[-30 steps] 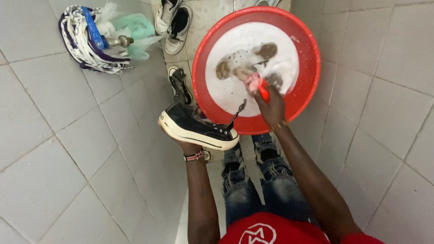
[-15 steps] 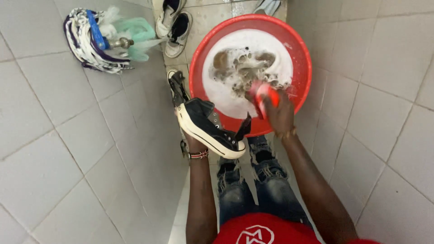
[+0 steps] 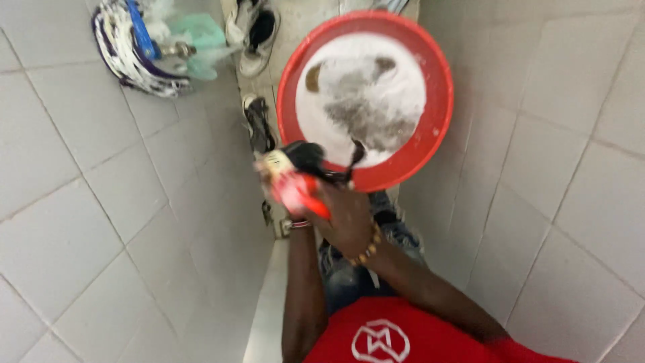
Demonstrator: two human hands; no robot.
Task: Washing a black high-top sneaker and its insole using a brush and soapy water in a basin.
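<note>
Shoe: black shoe (image 3: 306, 160) held up at the near rim of the basin (image 3: 430, 128), pale sole turned left, a lace dangling over the foam.
Right hand: the right hand (image 3: 346, 218) crosses in front of the body, fingers wrapped tight round a red brush (image 3: 299, 191) and pressing it on the shoe's side.
Left hand: the left hand (image 3: 285, 205) is under the shoe and almost wholly covered; only the banded wrist shows, so I cannot tell how its fingers sit, though it seems to be carrying the shoe.
Basin: red, round, full of white foam with grey-brown patches; it sits on the floor against the tiled wall.
Around: a second dark shoe (image 3: 259, 124) lies on the floor just beside the basin, a pale pair (image 3: 252, 33) beyond it, and a mop (image 3: 131, 47) propped at top left.
Risk: soapy shoe, wet grip, hard scrubbing; a slip could drop it into the foam or onto the tiles, splashing the jeans below. The loose lace could snag in the bristles.
Hard to see: the whole middle is motion-blurred, so brush and sole smear together; bristles probably face the shoe, but that's unclear. Whatever lies under the foam is hidden, and the basin's far rim is cut off at the top.
</note>
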